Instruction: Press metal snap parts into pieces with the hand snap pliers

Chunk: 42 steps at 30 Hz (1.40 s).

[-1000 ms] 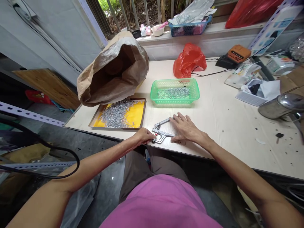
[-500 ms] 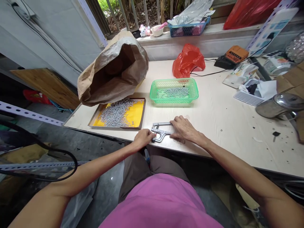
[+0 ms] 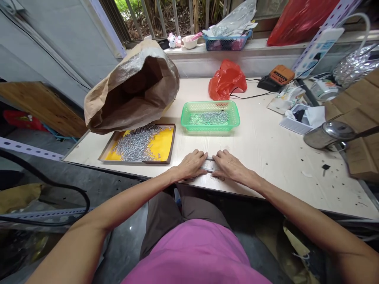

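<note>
Orange block (image 3: 282,74) reads "20V"; right hand (image 3: 229,165) grips metal tool (image 3: 209,170).

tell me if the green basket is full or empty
Neither: the green basket has small metal pieces over part of its bottom.

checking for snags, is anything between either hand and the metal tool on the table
Nothing visible does: the left hand and the right hand are both on the metal tool. The green basket sits beyond them, not between.
</note>
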### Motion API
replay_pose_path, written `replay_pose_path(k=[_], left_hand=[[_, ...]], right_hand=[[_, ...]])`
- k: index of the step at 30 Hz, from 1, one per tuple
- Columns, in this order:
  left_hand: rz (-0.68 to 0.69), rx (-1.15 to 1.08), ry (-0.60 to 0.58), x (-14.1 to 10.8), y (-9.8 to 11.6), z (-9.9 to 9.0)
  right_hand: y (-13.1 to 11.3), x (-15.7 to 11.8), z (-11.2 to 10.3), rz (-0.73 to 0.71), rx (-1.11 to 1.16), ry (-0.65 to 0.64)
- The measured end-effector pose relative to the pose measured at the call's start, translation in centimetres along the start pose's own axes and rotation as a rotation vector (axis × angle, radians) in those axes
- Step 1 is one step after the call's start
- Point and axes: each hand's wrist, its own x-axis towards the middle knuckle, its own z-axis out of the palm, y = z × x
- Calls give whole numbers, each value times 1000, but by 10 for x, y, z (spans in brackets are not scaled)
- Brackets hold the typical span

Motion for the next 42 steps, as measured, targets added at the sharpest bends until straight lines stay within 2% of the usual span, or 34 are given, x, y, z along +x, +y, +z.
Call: replay_pose_path(k=[5, 10, 13, 16, 20, 24, 26, 29, 31, 33, 35, 37, 40, 42], left_hand=[[-57, -52, 5, 2, 8, -2], [-121, -52, 30, 6, 9, -1], [-150, -58, 138, -3, 17, 9], [-115, -80, 261, -18, 35, 27], [-42, -112, 283, -29, 60, 49], [-54, -105, 285, -27, 65, 56], [-53, -102, 310, -25, 65, 57], [-29, -115, 360, -31, 70, 55], [63, -128, 368, -47, 76, 49], [162, -132, 366, -69, 79, 39], [145, -109, 389, -94, 72, 25], [-53, -46, 446, -114, 50, 9], [-481, 82, 493, -131, -4, -12], [-592, 135, 402, -132, -44, -21]], right_hand=[[-8, -1, 7, -9, -5, 43], [-6, 6, -1, 21, -20, 16], [10, 11, -5, -49, -18, 16], [29, 18, -4, -131, 86, -40], [43, 32, -2, -5, 118, 68], [31, 50, -11, 135, 30, 150], [12, 58, -17, 48, -4, 171], [-30, 68, -19, -327, 0, 122], [-56, 73, -15, -502, -31, 70], [-73, 77, -9, -582, -91, 59], [-78, 81, -1, -625, -121, 77], [-78, 83, 7, -650, -85, 118], [-77, 83, 18, -655, -6, 198], [-79, 84, 23, -656, 33, 257]])
